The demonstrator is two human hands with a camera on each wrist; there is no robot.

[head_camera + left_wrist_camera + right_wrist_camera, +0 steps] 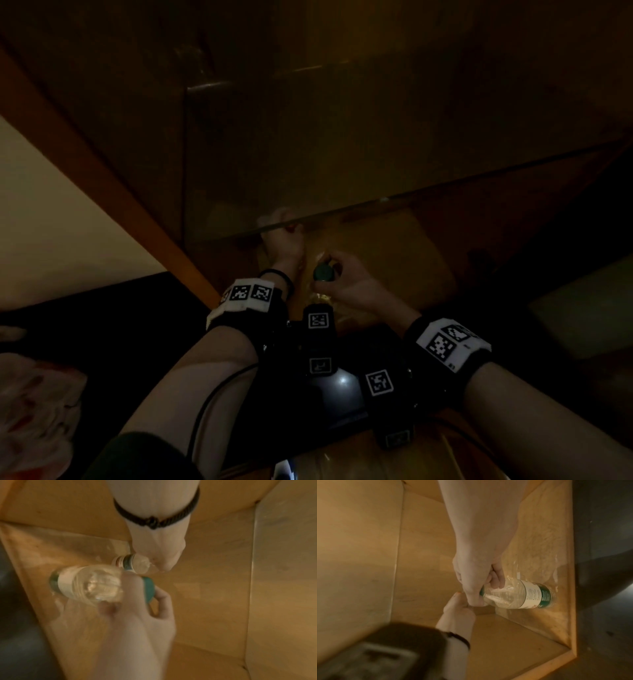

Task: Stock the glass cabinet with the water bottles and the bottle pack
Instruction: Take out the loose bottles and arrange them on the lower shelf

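In the dim wooden cabinet (pixel 530 540), the right hand (pixel 474 574) held a grip round the neck of a water bottle (pixel 530 595); I couldn't tell the grip of the left hand (pixel 457 608).

No word, brand or number could be read anywhere. The water bottle (pixel 518 595) in the right wrist view carried a white and green label (pixel 536 596) with blocks of fine black print and a small red mark at its lower edge, all too small and blurred to make out. A second bottle (pixel 135 563) in the left wrist view bore a white, red and green label, equally unreadable. The wrist bands (pixel 448 342) in the head view wore square black-and-white coded markers (pixel 440 346), which were patterns and not letters; a tiny dark mark at the edge of one band could not be deciphered.
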